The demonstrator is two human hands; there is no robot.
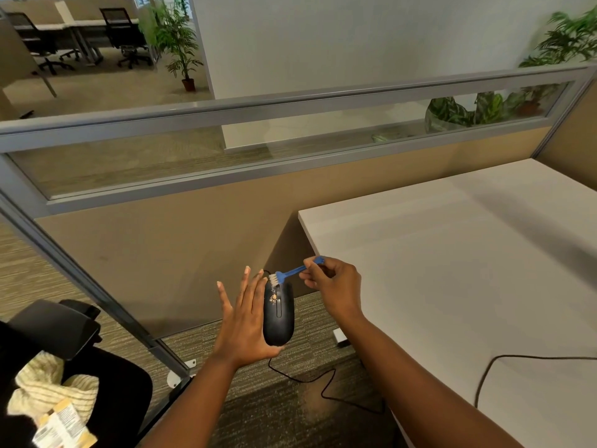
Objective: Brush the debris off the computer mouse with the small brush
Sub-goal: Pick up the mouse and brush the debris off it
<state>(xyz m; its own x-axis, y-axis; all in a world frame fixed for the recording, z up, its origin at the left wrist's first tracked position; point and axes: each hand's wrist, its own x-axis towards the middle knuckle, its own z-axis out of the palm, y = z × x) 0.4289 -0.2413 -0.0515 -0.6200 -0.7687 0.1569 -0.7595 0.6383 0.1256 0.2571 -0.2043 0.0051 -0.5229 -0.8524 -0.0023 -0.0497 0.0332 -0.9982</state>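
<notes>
The left hand (244, 321) is spread nearly flat, fingers straight and fanned upward, and it carries the black computer mouse (278, 313) against its palm and fingers, held up in the air above the carpet, left of the tabletop (452, 253) edge. The right hand (336, 286) has its fingers curled, pinching the handle end of the small blue brush (292, 272) between thumb and fingertips. The brush's white bristles touch the front end of the mouse, just above a small patch of pale crumbs (274, 297) lying beside the scroll wheel.

There is one mouse, one brush and one patch of debris. One black cable (326, 383) trails from the mouse down over the floor and up onto the tabletop at the right.

The tabletop is white and sits in a cubicle with tan partition walls topped by a glass strip in a grey frame. The floor is striped grey-brown carpet. At lower left a black office chair (64, 334) carries a crumpled striped cloth (51, 389). Potted plants and further desks with chairs stand beyond the partition.
</notes>
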